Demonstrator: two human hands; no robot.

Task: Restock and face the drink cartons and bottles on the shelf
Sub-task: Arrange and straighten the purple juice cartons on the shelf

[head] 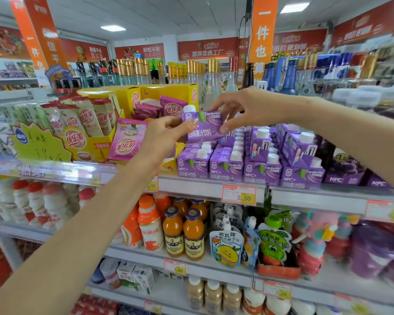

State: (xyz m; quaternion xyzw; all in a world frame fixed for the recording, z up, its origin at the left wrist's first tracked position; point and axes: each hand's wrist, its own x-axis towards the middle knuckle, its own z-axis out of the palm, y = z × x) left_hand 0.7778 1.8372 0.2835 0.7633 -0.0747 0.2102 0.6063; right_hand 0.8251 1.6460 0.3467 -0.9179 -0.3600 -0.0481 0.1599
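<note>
A purple drink carton [204,127] with a white cap is held in the air above the top shelf. My left hand [166,135] grips its left side with the thumb on the front face. My right hand [241,109] pinches its upper right corner from above. Below it stand rows of matching purple cartons [246,167] on the top shelf [209,188], some stacked two high. Orange juice bottles [183,233] stand on the shelf below.
Yellow display boxes of milk-tea sachets [93,123] fill the shelf to the left. Darker purple cartons [346,171] stand at the right. Glass bottles [134,71] line the back. Spouted juice pouches [226,246] and white yoghurt bottles [39,201] fill lower shelves.
</note>
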